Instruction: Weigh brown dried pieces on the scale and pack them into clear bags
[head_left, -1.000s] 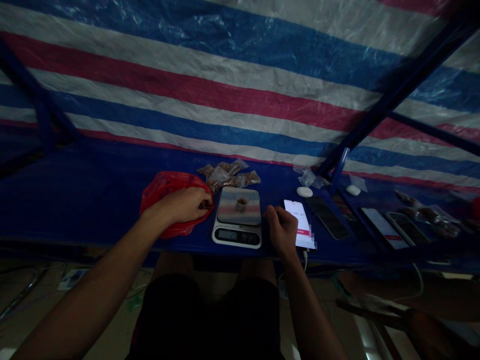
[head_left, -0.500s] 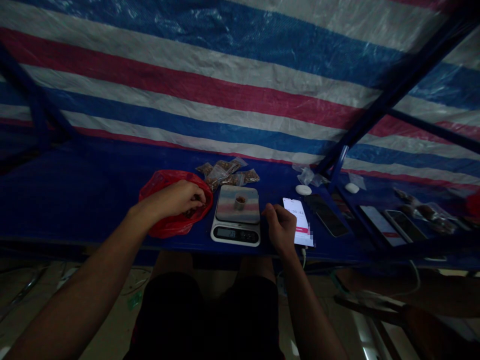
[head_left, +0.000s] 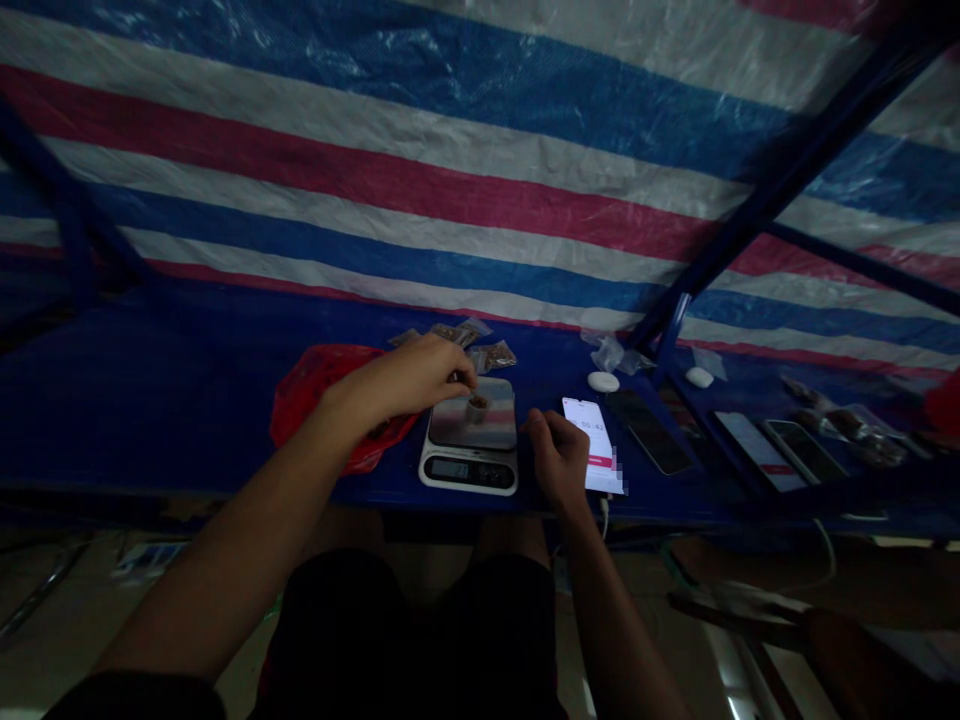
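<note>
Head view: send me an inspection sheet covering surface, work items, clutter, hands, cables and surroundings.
Surface: dark blue tabletop.
Work items: white digital scale bearing a small round cup with brown contents; red plastic bag left of it; clear plastic packets behind.
Clutter: lit rectangular phone, black phone, white oval case.
Hands: left hand at the cup, grip unclear; right hand curled shut between scale and lit phone.
Cables: white cable below the lit phone.
Surroundings: red-white-blue striped plastic sheet, blue frame.
</note>
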